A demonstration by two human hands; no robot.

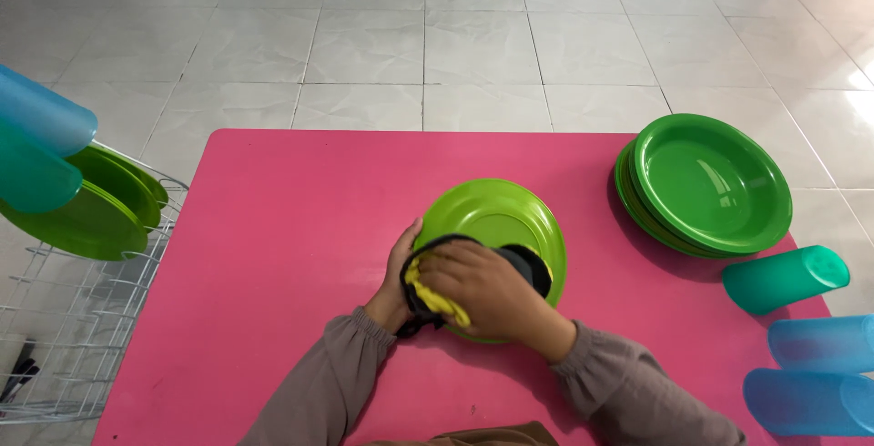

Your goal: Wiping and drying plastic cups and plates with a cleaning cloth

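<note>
Two hands work on one light green plate (501,218) in the middle of the pink table (273,255). The left hand (398,273) grips the plate's near edge. The right hand (482,291) is closed on a yellow and black cloth (428,296), pressing it on the plate. A stack of dark green plates (710,182) sits to the right.

Glossy lime-green plastic plate (499,218) at frame centre; soft black-and-yellow cloth (428,287) over its near edge; smooth matt pink tabletop (273,246); translucent blue plastic cups (810,378) lower right; white wire rack (82,319) at left.
</note>
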